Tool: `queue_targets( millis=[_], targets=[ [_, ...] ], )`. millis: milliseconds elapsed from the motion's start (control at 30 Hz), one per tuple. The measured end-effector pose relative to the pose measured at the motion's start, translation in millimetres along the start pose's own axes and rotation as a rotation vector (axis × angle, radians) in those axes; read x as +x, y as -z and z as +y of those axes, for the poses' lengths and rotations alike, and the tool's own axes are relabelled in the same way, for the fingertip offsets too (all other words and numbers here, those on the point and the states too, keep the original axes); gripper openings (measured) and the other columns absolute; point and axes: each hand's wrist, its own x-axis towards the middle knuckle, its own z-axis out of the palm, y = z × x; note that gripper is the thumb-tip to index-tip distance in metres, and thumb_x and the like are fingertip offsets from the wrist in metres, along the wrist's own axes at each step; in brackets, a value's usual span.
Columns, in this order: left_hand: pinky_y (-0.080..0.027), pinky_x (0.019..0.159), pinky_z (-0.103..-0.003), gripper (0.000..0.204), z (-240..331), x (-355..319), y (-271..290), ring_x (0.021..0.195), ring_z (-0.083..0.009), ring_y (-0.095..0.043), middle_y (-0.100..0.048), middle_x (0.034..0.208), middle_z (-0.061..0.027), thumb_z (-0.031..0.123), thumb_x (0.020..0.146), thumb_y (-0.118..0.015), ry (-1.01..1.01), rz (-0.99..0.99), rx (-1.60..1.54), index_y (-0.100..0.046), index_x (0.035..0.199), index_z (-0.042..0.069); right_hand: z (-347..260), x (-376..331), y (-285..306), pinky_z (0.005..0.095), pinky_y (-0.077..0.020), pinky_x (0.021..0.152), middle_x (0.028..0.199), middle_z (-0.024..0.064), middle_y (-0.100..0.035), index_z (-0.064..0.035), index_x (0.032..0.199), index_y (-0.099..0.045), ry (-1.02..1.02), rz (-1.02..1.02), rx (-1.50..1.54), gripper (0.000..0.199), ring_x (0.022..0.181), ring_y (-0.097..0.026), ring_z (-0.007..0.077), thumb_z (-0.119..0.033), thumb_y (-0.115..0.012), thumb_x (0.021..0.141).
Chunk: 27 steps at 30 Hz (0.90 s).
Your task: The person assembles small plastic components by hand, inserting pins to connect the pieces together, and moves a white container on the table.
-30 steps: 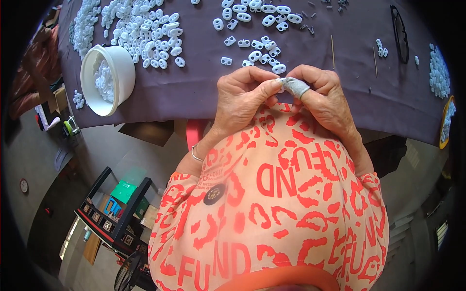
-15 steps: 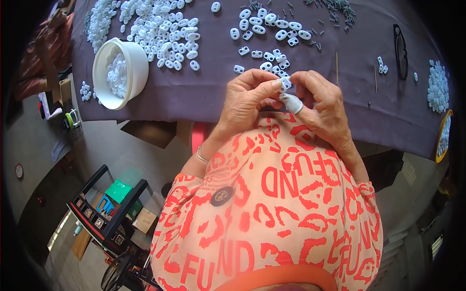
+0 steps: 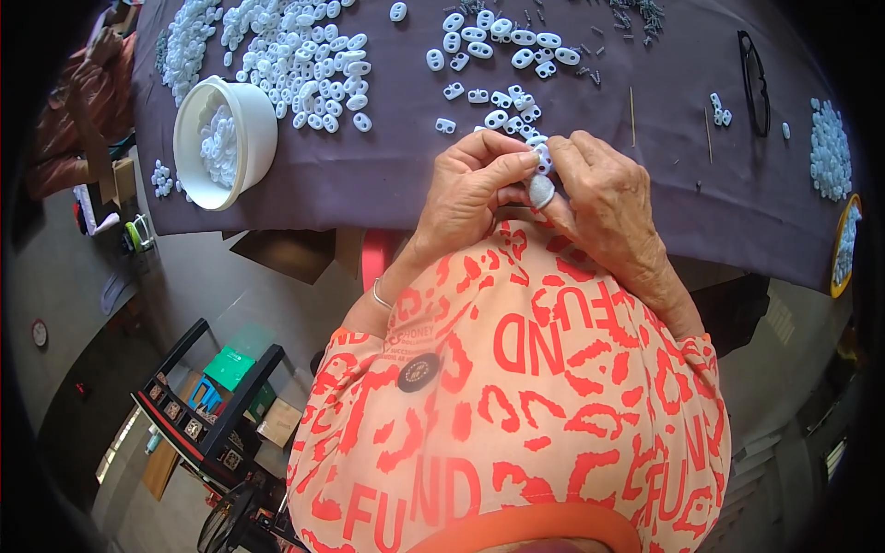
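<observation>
A small white plastic cord lock [image 3: 544,162] with two holes is held at the table's near edge, between my hands. My left hand [image 3: 464,189] pinches it with thumb and forefinger. Closed around its other side is my right hand [image 3: 610,192], whose thumb wears a white cover [image 3: 541,191] and presses from below. My right fingers hide part of the piece. Just beyond my fingertips lie several more two-holed white pieces [image 3: 496,120], and farther off is a looser group of oval ones [image 3: 475,35].
At left, a white tub [image 3: 253,138] of small white parts stands beside a wide spread of oval pieces [image 3: 309,78]. Small grey springs [image 3: 636,18] lie at the back. Rightward are thin sticks [image 3: 632,118], black glasses [image 3: 754,83] and a white heap [image 3: 830,152]. Another person's arm [image 3: 88,120] shows far left.
My right hand has rolled over, its fingers now closer over the cord lock and its covered thumb more upright against it. My left hand keeps its pinch. The view has shifted slightly.
</observation>
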Motion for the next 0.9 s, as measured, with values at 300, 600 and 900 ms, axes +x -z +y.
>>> queue_targets(
  millis=[300, 600, 900],
  targets=[
    [-0.047, 0.049, -0.016, 0.013, 4.6, -5.1, -0.7, 0.057, -0.0067, -0.057, -0.061, 0.073, -0.0047, 0.009, 0.085, -0.058, 0.065, 0.028, 0.267, -0.062, 0.090, -0.002, 10.6, -3.2, -6.4, 0.0352, -0.0454, 0.052, 0.066, 0.0089, -0.050, -0.0029, 0.072, -0.051, 0.087, -0.003, 0.079, 0.020, 0.062, -0.056, 0.0254, -0.017, -0.064, 0.066],
    [-0.045, 0.049, -0.016, 0.012, 2.9, -6.2, 4.8, 0.056, -0.0045, -0.055, -0.061, 0.072, -0.0030, 0.010, 0.083, -0.060, 0.001, -0.018, 0.332, -0.062, 0.086, -0.001, 12.9, -3.7, -11.1, 0.0345, -0.0453, 0.051, 0.066, 0.0097, -0.050, -0.0021, 0.071, -0.050, 0.154, 0.050, 0.152, 0.022, 0.060, -0.055, 0.0257, -0.017, -0.065, 0.065],
    [-0.045, 0.050, -0.016, 0.011, 1.5, -7.4, 2.8, 0.056, -0.0044, -0.055, -0.061, 0.069, -0.0022, 0.010, 0.082, -0.061, -0.017, -0.008, 0.373, -0.063, 0.084, 0.000, 10.9, -5.7, -6.0, 0.0349, -0.0439, 0.052, 0.067, 0.0100, -0.047, -0.0016, 0.080, -0.052, 0.146, 0.013, 0.056, 0.027, 0.061, -0.053, 0.0264, -0.023, -0.065, 0.070]
  ],
)
